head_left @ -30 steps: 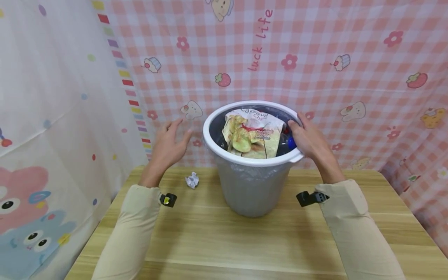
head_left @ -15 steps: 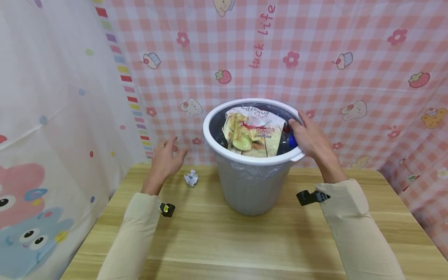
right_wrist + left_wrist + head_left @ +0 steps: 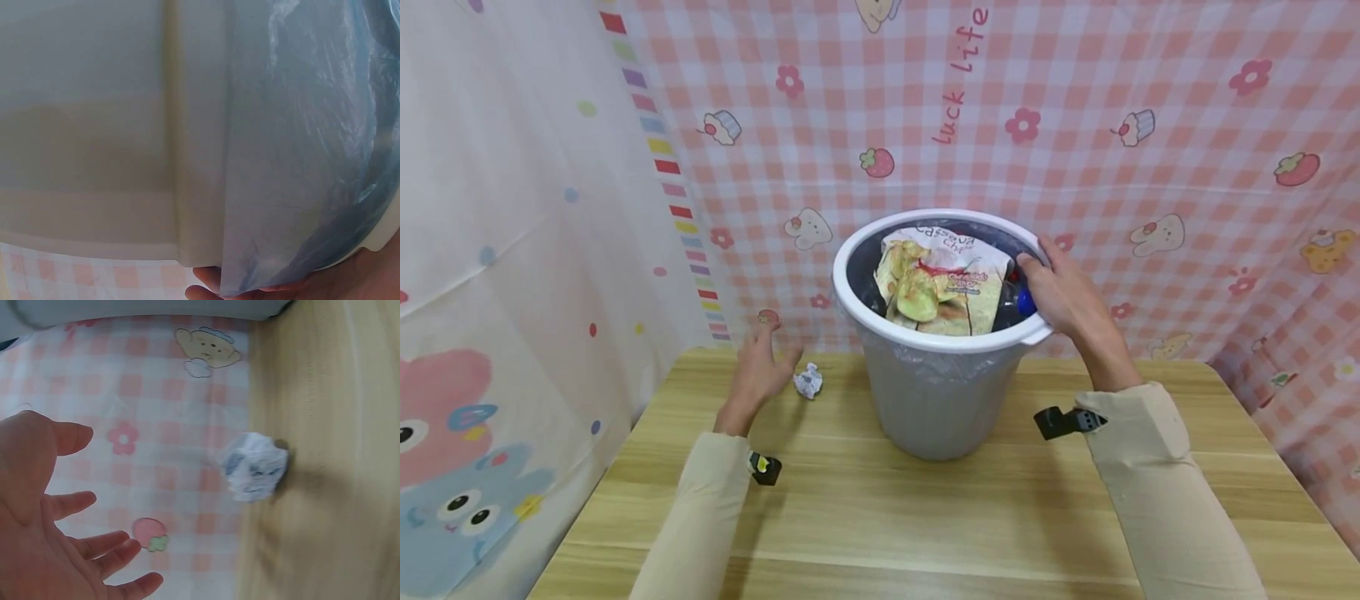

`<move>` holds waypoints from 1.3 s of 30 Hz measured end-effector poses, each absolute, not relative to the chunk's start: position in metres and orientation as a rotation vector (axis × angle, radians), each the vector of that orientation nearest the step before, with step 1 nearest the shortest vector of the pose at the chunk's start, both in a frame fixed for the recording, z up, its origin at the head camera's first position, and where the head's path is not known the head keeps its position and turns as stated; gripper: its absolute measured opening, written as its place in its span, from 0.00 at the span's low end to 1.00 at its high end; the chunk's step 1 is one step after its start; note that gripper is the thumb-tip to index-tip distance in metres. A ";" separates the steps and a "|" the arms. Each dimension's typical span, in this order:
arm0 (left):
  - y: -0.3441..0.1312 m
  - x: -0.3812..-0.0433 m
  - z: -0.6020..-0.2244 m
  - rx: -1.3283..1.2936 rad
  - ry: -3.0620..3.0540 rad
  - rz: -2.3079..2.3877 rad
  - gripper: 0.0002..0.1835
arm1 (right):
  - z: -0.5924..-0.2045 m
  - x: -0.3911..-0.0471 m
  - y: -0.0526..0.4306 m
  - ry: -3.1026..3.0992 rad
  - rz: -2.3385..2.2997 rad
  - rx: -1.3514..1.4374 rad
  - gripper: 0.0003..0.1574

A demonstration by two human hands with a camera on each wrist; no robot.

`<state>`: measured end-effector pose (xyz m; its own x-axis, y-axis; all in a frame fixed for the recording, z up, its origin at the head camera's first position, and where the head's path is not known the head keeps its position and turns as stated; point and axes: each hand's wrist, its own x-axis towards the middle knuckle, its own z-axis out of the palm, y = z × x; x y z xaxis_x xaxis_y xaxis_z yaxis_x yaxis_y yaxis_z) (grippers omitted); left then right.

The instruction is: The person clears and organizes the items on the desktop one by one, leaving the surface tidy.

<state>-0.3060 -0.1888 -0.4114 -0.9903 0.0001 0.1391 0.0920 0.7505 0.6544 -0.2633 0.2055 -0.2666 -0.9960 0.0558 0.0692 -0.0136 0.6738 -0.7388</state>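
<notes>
A grey trash can (image 3: 936, 408) with a white rim and a plastic liner stands on the table. My right hand (image 3: 1063, 292) grips its rim on the right side; in the right wrist view the fingertips (image 3: 206, 276) show below the liner (image 3: 294, 156). Inside the can lie a cassava chips bag (image 3: 951, 287) and a dark bottle with a blue cap (image 3: 1025, 302). My left hand (image 3: 758, 371) is held just left of a crumpled paper ball (image 3: 808, 381), fingers spread and holding nothing. In the left wrist view the paper ball (image 3: 255, 467) lies apart from the fingers.
The wooden table (image 3: 865, 525) ends at the back against a pink checked curtain (image 3: 940, 100). A white cartoon-print curtain (image 3: 535, 208) hangs along the left side. Black wrist cameras sit at both sleeves.
My left hand has come down from beside the can's rim towards the table, close to the paper ball. The right hand keeps its grip on the rim.
</notes>
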 end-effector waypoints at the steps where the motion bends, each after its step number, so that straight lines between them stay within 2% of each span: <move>1: -0.189 -0.306 -0.414 -0.076 -2.818 -1.071 0.37 | -0.267 -0.263 0.205 -2.795 1.235 -0.035 0.43; 10: -0.191 -0.309 -0.443 -0.011 -2.766 -1.273 0.37 | -0.269 -0.263 0.204 -2.799 1.234 -0.043 0.42; 23: -0.192 -0.305 -0.480 0.240 -2.701 -1.776 0.45 | -0.271 -0.264 0.202 -2.807 1.224 -0.041 0.43; 39: -0.188 -0.315 -0.505 0.329 -2.522 -2.032 0.49 | -0.269 -0.264 0.205 -2.781 1.250 -0.037 0.44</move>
